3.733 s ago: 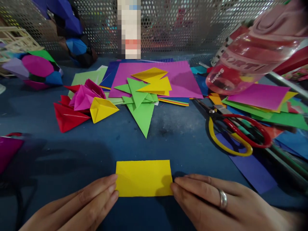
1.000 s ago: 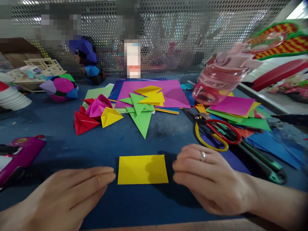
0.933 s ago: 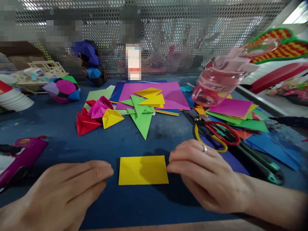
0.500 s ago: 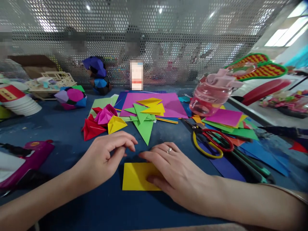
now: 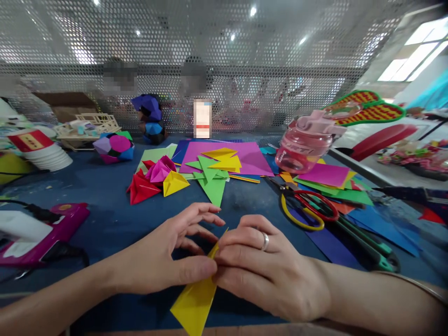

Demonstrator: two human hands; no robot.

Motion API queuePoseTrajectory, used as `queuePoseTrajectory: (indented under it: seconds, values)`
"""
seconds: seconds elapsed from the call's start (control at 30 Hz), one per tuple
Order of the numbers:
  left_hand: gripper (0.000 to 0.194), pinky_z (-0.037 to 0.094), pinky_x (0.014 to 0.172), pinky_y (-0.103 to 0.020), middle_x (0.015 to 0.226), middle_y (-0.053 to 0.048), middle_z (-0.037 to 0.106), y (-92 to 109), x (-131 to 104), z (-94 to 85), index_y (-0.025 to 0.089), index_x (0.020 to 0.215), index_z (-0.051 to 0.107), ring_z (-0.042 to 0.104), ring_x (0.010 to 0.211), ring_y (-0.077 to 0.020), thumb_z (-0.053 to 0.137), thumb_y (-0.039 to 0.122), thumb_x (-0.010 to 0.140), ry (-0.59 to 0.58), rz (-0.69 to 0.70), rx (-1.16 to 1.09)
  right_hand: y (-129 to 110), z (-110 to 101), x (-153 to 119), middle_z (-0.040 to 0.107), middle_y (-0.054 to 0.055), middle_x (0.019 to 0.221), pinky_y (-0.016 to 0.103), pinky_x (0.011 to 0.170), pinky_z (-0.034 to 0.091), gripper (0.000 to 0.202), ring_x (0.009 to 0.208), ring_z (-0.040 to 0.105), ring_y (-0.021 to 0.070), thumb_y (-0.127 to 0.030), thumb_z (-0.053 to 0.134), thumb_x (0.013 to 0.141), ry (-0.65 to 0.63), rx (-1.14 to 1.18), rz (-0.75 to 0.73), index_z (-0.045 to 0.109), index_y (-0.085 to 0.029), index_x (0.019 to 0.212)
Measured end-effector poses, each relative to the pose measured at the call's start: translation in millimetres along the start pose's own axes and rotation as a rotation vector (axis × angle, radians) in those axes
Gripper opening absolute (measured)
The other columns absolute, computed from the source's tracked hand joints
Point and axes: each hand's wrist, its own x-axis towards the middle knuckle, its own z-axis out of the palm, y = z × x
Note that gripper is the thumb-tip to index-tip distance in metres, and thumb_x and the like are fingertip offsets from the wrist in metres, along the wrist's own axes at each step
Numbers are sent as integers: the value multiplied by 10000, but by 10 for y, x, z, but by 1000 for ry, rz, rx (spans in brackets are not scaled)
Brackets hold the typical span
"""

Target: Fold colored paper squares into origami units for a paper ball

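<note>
A folded yellow paper (image 5: 196, 298) is tilted up off the dark blue table between my hands, one corner pointing toward me. My right hand (image 5: 266, 266), with a ring on one finger, is closed on its right side, fingers bent together. My left hand (image 5: 178, 252) has its thumb against the near face of the paper. Its other fingers curve loosely apart around the far side, where the contact is partly hidden. Just beyond my hands lies a folded green paper piece (image 5: 212, 186), with yellow folded pieces (image 5: 226, 161) on top of it.
Red (image 5: 143, 189), magenta (image 5: 161, 169) and yellow (image 5: 175, 183) folded pieces sit left of centre. Scissors (image 5: 304, 210), paper sheets (image 5: 329, 173) and a pink bottle (image 5: 304, 142) stand or lie to the right. A purple device (image 5: 70, 224) with cords is at left; a perforated metal panel (image 5: 245, 88) rises behind.
The yellow paper lay flat under my right hand and is now lifted and turned at a slant. My left hand has moved right to touch it. The view has shifted slightly.
</note>
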Motion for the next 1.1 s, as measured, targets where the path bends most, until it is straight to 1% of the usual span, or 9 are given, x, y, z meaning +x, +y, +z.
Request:
queuePoseTrajectory:
  seconds: [0.13,0.27,0.43,0.53,0.67,0.83,0.97,1.03,1.1]
  values:
    - [913,476,1014,-445,1534,-94,333,11,-59,46,360,1444,263,507,1288,-260,763,163,706,0,15,73,-15,7,-31,738,-9,953,323,937,381,219,956,611,139,-148,536,956,24,-85,-91,681,-178,794]
    - [830,433,1069,-456,1553,-70,324,-40,-42,1,349,1443,298,427,1372,-272,610,63,729,-17,29,-19,17,-5,-87,729,-22,963,328,933,389,219,959,608,132,-149,543,955,15,-162,-123,667,-183,777]
    - [726,472,1028,-373,1385,-29,526,-85,24,-97,327,1363,419,514,1295,-250,580,64,706,110,26,-270,159,-16,-202,734,-8,973,328,941,404,225,956,615,126,-145,486,979,-10,-202,-2,671,-181,855]
    - [535,519,910,-272,1248,-10,589,-86,23,-104,317,1254,485,597,1161,-196,602,97,781,204,-41,-269,239,-2,-247,737,8,985,327,933,422,252,959,618,136,-95,442,969,-28,-201,42,658,-175,866]
    - [406,538,788,-273,1062,-10,611,-105,7,-91,275,1150,444,657,958,-181,688,258,825,304,-161,-257,257,21,-258,724,34,1077,354,954,429,215,1011,621,174,-120,445,956,-136,-234,30,654,-154,919]
    - [452,537,784,-290,1019,-9,613,-187,14,-69,280,1155,393,660,930,-185,701,331,828,219,-175,-262,175,30,-244,715,76,1143,363,934,466,240,1033,639,198,-210,460,971,-141,-190,-38,665,-112,1050]
    - [425,551,857,-344,1165,-60,581,-225,-29,4,281,1231,388,634,1071,-227,611,271,870,174,-48,-18,137,35,-250,744,81,1021,320,866,499,239,900,670,172,-118,445,969,-111,-132,-69,682,-101,953]
    - [474,493,1004,-430,1395,-110,476,-203,-83,38,281,1323,366,508,1285,-271,541,200,890,211,57,300,145,34,-255,740,79,942,304,811,513,217,843,669,167,-153,468,962,-153,-83,-31,675,-108,914]
    - [509,336,1142,-523,1528,-113,357,-173,-139,41,256,1376,388,339,1419,-294,500,148,892,233,214,694,160,27,-259,725,76,868,297,775,518,216,823,663,170,-200,481,956,-205,-41,13,662,-119,870]
